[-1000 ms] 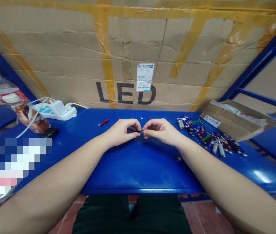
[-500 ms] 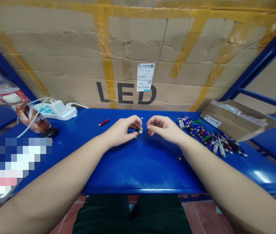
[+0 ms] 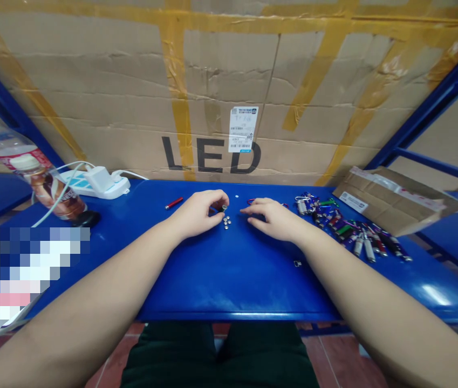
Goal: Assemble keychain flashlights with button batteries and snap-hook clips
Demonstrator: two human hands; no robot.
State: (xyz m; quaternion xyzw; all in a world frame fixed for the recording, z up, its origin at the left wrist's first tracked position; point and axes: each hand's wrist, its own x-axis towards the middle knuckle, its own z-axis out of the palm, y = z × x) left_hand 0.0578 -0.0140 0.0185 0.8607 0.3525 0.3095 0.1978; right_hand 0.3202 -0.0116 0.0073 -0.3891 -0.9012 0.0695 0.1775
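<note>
- While our left hand pinches a small torch body in closed fingers, we hold it low over the bench, likely so loose parts fall short.
- Button cells lie just beneath.
- Our right hand rests open and empty beside them.
- The torch pile sits apart, further right.

There are two hands over the table — one left hand and one right hand. Between them lie little silver discs, about four, too tiny to count for sure. One small piece with a silver tip sits in the left hand's fingers. There is one red stick, one white dot and one dark bit. There is one bottle and one white power strip. The key-ring torches make one heap — too many to count. There are two cardboard boxes: one big box and one flat box.
</note>
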